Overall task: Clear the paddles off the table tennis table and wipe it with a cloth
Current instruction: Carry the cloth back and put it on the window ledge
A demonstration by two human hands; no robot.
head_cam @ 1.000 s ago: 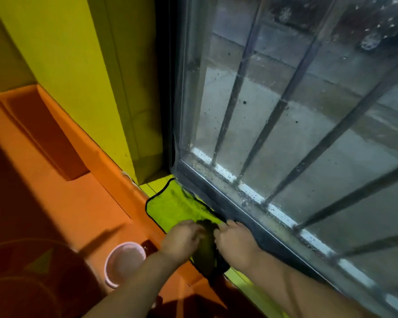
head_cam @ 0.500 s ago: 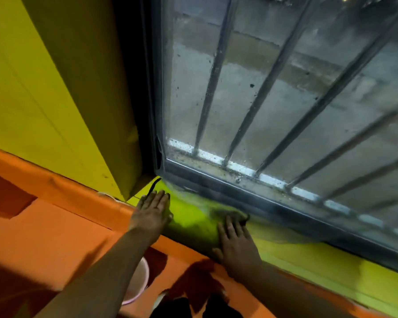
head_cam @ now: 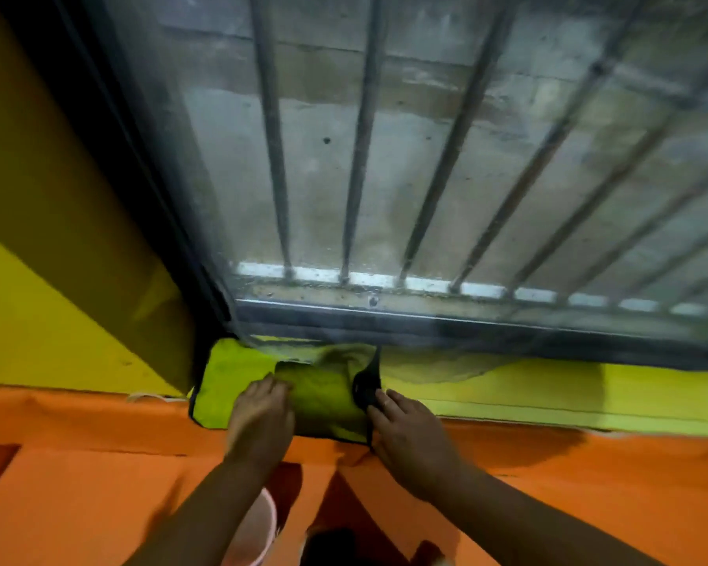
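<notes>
A yellow-green cloth [head_cam: 229, 377] with black trim lies partly folded on the yellow window sill [head_cam: 548, 398], in the corner against the window frame. My left hand [head_cam: 262, 414] sits on the cloth's middle, its fingers bent over the edge of a folded layer. My right hand [head_cam: 405, 430] is at the cloth's right edge, where its fingertips pinch a turned-up black corner. No paddle or table tennis table is in view.
A barred window [head_cam: 385, 177] rises straight behind the sill. A yellow wall [head_cam: 37, 300] closes off the left. An orange padded ledge [head_cam: 99, 484] runs below the sill. A pink bucket [head_cam: 258, 533] stands under my left forearm.
Both hands lay flat on the spread cloth half a second ago. Now the cloth is folded over itself, my fingers hold its layers, and the view has tilted down toward the sill.
</notes>
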